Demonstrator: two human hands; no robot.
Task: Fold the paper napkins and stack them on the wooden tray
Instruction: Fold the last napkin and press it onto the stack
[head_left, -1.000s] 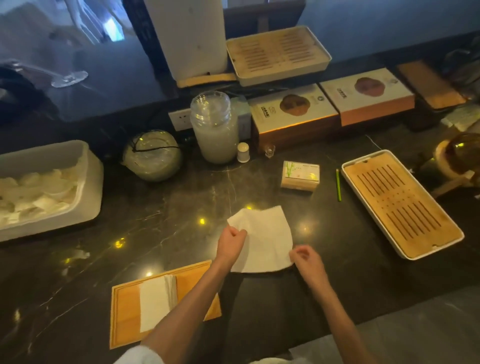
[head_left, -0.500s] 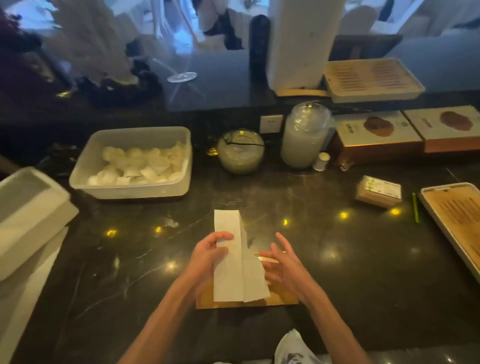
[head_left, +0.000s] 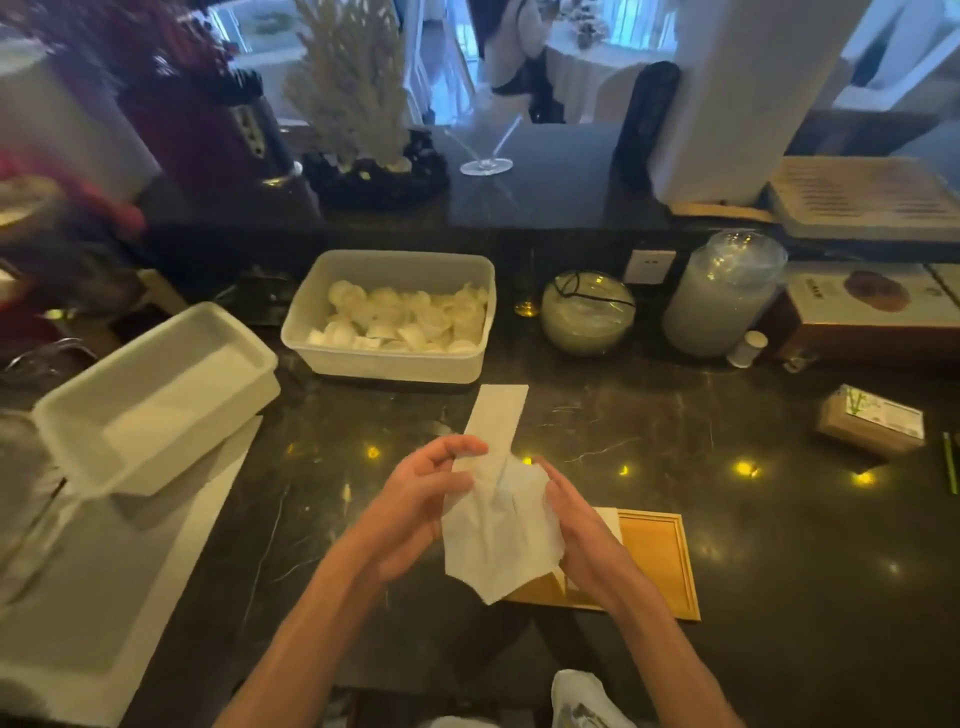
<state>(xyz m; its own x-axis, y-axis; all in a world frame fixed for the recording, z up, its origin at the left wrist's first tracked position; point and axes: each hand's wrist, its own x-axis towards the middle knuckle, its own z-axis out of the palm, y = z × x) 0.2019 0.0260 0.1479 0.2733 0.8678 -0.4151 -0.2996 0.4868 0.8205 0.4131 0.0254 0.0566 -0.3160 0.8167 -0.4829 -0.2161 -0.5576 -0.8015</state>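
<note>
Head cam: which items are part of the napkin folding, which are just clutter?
In play:
napkin, held in both hands
left hand
right hand
wooden tray

Clutter:
tub of white pieces
empty tub
glass bowl
jar
small box

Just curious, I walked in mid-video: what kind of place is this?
Probably a bar or cafe service counter: a dark marble countertop, a wine glass on the raised ledge, and white-clothed tables in the room beyond.

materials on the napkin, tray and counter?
Napkin: thin white paper, matte; it creases and droops between the hands. Tray: likely wood, smooth light-brown finish with a raised rim. Counter: dark polished stone, probably marble; pale veins, mirrored lamp spots.
</note>
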